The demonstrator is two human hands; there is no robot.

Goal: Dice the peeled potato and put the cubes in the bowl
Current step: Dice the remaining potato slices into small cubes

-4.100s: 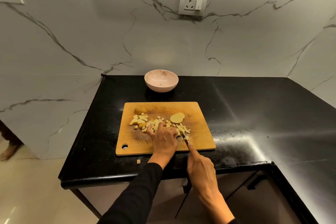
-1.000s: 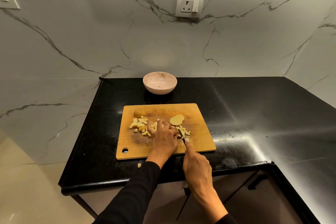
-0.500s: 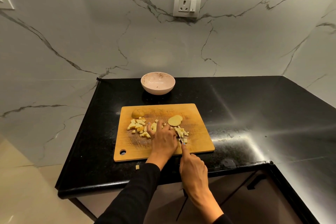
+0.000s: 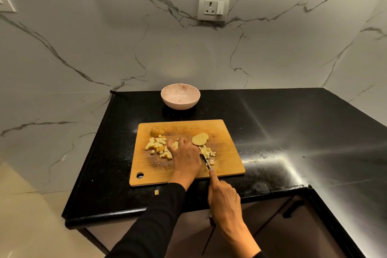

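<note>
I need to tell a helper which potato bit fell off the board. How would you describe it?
Find the wooden cutting board on the black counter. Look just past its near edge, below the round hanging hole. The stray cube is the only potato piece lying on bare counter.

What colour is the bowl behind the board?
Pale pink with darker speckles inside the bowl, clearest in the head view.

Bare black stone counter (image 4: pixel 272 123) right of the rectangular wooden cutting board (image 4: pixel 226 153). Behind the board, only a round pink bowl (image 4: pixel 180 96); beyond that, marble wall (image 4: pixel 83 37).
</note>
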